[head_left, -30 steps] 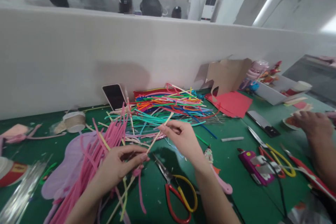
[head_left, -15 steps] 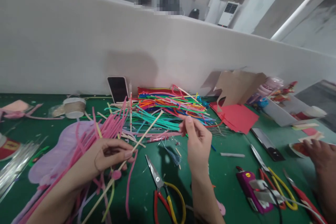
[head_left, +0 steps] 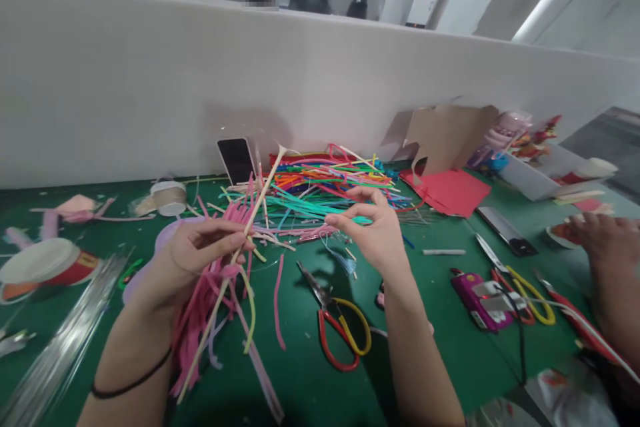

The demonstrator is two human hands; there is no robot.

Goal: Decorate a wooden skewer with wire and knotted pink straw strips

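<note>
My left hand (head_left: pixel 193 253) is closed, pinching a long cream pipe cleaner (head_left: pixel 263 195) between thumb and fingers. The stem slants up and away, with a pale forked tip at its far end. Below that hand hang a bundle of pink pipe cleaners (head_left: pixel 193 340) and a bent yellow-green pipe cleaner (head_left: pixel 251 320). My right hand (head_left: pixel 375 230) hovers palm-inward over the table, thumb and forefinger apart, and I see nothing held in it. Scissors (head_left: pixel 324 340) with red and yellow handles lie between my forearms.
A heap of coloured pipe cleaners (head_left: pixel 325 203) lies before a propped phone (head_left: pixel 237 159) and a white partition (head_left: pixel 150 80). Red paper (head_left: pixel 450 195), more scissors (head_left: pixel 537 297) and a purple device (head_left: pixel 475 300) are on the right. Another person's hand (head_left: pixel 607 240) is at far right, a paper cup (head_left: pixel 75 267) at left.
My right hand has gone from curled fingers to a spread thumb and forefinger. The cream pipe cleaner now stands steeper in my left hand. The whole view has shifted.
</note>
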